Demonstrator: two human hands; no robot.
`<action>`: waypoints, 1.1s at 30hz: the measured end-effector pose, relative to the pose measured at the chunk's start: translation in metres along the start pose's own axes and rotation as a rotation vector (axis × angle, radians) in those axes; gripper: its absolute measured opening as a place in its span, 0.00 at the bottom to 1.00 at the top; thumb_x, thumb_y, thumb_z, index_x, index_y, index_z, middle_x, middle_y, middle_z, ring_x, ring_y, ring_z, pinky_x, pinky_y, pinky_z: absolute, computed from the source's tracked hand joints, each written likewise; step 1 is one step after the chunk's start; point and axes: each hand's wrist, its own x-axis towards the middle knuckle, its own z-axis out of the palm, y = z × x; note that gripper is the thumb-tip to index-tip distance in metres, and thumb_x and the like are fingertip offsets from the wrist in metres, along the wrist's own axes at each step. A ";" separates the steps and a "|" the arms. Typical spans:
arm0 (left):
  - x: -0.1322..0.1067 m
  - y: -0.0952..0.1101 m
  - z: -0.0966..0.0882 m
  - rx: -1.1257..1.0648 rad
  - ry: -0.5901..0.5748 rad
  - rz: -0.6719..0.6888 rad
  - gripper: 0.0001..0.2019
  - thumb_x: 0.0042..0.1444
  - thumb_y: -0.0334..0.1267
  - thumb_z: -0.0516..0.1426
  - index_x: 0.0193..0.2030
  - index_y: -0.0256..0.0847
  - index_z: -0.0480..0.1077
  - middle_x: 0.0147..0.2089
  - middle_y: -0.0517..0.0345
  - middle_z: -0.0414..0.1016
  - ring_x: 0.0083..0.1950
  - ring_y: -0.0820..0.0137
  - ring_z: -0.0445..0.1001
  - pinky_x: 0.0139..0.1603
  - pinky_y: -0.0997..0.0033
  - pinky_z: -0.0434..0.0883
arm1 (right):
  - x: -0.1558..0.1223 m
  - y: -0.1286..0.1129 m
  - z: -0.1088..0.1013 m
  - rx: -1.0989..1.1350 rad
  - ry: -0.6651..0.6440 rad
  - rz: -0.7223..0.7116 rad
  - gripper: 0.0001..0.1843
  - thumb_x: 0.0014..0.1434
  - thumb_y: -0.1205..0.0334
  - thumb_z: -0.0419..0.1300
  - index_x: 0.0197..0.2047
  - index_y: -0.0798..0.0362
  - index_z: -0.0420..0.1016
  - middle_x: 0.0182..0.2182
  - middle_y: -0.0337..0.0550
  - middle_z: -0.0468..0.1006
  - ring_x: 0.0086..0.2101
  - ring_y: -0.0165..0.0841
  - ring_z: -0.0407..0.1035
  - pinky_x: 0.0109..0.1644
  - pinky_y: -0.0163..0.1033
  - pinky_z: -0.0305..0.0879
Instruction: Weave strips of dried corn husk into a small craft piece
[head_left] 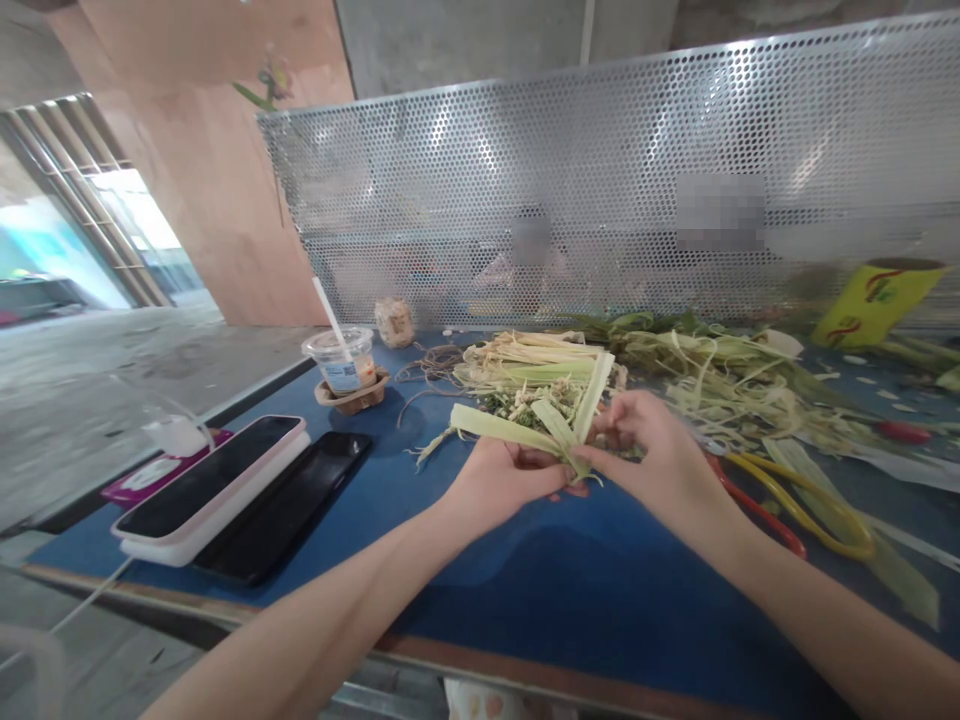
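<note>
Pale green corn husk strips point(559, 425) fan out from between my two hands, held low over the blue table. My left hand point(514, 468) pinches the strips at their gathered base, thumb on top. From the other side my right hand point(634, 435) presses its thumb near the same base, its fingers curled behind the strips and partly hidden. Just beyond my hands lies a pile of dried flower stems point(525, 400), with a stack of cut husk strips point(532, 352) behind it.
To the left are a pink-cased phone point(217, 475), a black phone point(285, 505) and a drink cup point(341, 362) with a straw. Yellow-and-red-handled scissors point(806, 500) lie right, near loose husks point(735, 380) and a yellow tube point(874, 302). A perforated metal screen point(450, 200) stands behind.
</note>
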 end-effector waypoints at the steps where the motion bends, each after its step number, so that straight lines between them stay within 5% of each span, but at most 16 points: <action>1: 0.000 0.000 0.000 0.000 -0.004 0.004 0.05 0.44 0.30 0.58 0.31 0.34 0.74 0.26 0.55 0.77 0.30 0.72 0.75 0.29 0.77 0.68 | 0.000 0.000 0.000 0.032 -0.008 0.031 0.20 0.44 0.58 0.63 0.30 0.49 0.52 0.24 0.36 0.72 0.23 0.29 0.63 0.27 0.35 0.60; 6: -0.001 0.006 0.002 -0.048 -0.029 0.028 0.06 0.47 0.33 0.57 0.31 0.33 0.74 0.26 0.54 0.77 0.29 0.72 0.74 0.28 0.76 0.67 | 0.004 0.001 -0.002 0.104 -0.028 0.148 0.25 0.40 0.53 0.65 0.32 0.49 0.51 0.22 0.34 0.71 0.25 0.30 0.64 0.30 0.36 0.60; 11: -0.001 0.006 0.000 -0.086 -0.078 0.047 0.10 0.50 0.38 0.55 0.33 0.33 0.73 0.28 0.52 0.77 0.31 0.70 0.75 0.27 0.76 0.66 | 0.003 0.001 -0.004 0.202 -0.140 0.158 0.19 0.45 0.50 0.61 0.34 0.53 0.63 0.23 0.38 0.70 0.26 0.32 0.66 0.31 0.38 0.61; 17: 0.000 0.002 0.000 -0.062 -0.070 0.083 0.11 0.50 0.40 0.57 0.34 0.32 0.72 0.27 0.52 0.76 0.29 0.71 0.75 0.26 0.77 0.66 | -0.003 0.003 -0.002 -0.110 0.062 -0.131 0.07 0.53 0.58 0.57 0.33 0.52 0.69 0.28 0.40 0.71 0.30 0.32 0.65 0.34 0.39 0.61; 21: -0.001 0.001 0.002 -0.131 -0.083 0.023 0.10 0.50 0.40 0.57 0.31 0.32 0.71 0.25 0.53 0.76 0.29 0.71 0.75 0.25 0.78 0.64 | -0.008 0.005 -0.005 -0.330 0.221 -0.556 0.05 0.54 0.64 0.58 0.37 0.49 0.70 0.34 0.42 0.74 0.35 0.35 0.67 0.42 0.44 0.60; 23: -0.001 0.000 0.000 -0.153 -0.137 -0.002 0.12 0.49 0.42 0.58 0.31 0.32 0.71 0.26 0.52 0.76 0.29 0.70 0.75 0.25 0.77 0.64 | -0.009 0.005 -0.008 -0.372 0.097 -0.747 0.11 0.56 0.67 0.55 0.42 0.46 0.71 0.38 0.41 0.75 0.39 0.34 0.67 0.44 0.42 0.60; 26: 0.000 0.000 -0.004 -0.190 -0.256 0.031 0.14 0.47 0.43 0.58 0.32 0.31 0.72 0.28 0.48 0.76 0.31 0.67 0.75 0.28 0.75 0.65 | -0.007 0.004 -0.014 -0.352 -0.100 -0.832 0.15 0.59 0.70 0.51 0.47 0.46 0.69 0.40 0.41 0.74 0.41 0.32 0.66 0.43 0.39 0.62; 30: 0.001 0.002 -0.008 -0.340 -0.452 0.033 0.22 0.51 0.49 0.50 0.33 0.28 0.73 0.33 0.41 0.76 0.38 0.61 0.74 0.34 0.69 0.66 | 0.000 0.003 -0.022 -0.344 -0.129 -0.886 0.13 0.57 0.72 0.52 0.43 0.49 0.71 0.38 0.43 0.74 0.40 0.33 0.65 0.44 0.43 0.60; 33: 0.000 0.005 -0.007 -0.339 -0.462 0.021 0.29 0.54 0.54 0.44 0.35 0.28 0.73 0.34 0.40 0.76 0.38 0.62 0.74 0.35 0.68 0.66 | 0.004 0.002 -0.026 -0.319 -0.148 -0.880 0.13 0.57 0.72 0.52 0.42 0.49 0.71 0.37 0.43 0.75 0.38 0.33 0.65 0.42 0.43 0.59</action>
